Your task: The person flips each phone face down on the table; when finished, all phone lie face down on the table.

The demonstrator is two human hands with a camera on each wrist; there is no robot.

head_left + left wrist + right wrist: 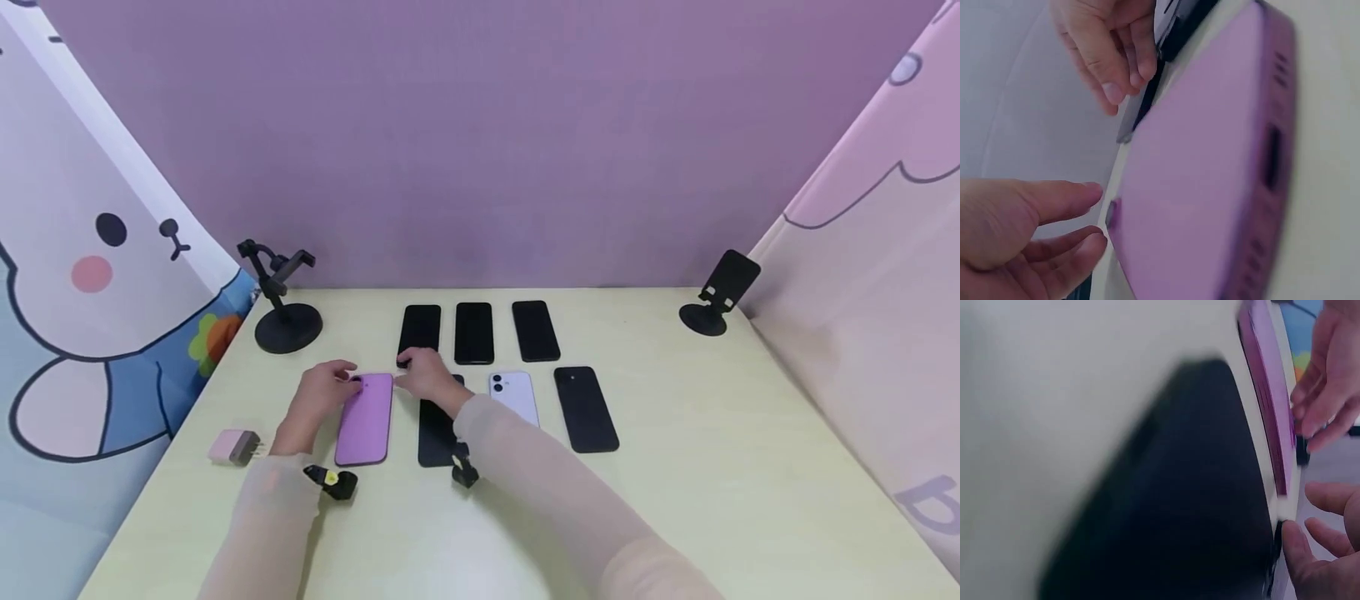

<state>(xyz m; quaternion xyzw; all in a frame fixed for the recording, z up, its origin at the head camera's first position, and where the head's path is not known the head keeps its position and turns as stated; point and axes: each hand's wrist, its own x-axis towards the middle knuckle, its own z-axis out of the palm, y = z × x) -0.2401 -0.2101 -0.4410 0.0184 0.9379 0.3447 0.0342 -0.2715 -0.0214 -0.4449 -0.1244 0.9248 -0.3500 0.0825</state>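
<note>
A pink phone (pixel 365 421) lies back up at the left of the front row. At its top left corner hovers my left hand (pixel 322 392), thumb and fingers parted around nothing; the left wrist view shows the fingertips close to the camera bump. My right hand (pixel 429 377) reaches over a dark phone (pixel 437 429), its fingers near the pink phone's top right corner and the lower end of a black phone (pixel 419 329). In the right wrist view the right hand (pixel 1329 550) has spread, loosely bent fingers. Whether a fingertip touches that black phone is unclear.
Two more black phones, a middle one (pixel 474 333) and a right one (pixel 536 331), fill the back row. A white phone (pixel 513 396) and a black phone (pixel 587 408) lie in front. Phone stands (pixel 288 328) (pixel 727 283) flank them; a plug adapter (pixel 233 447) sits left.
</note>
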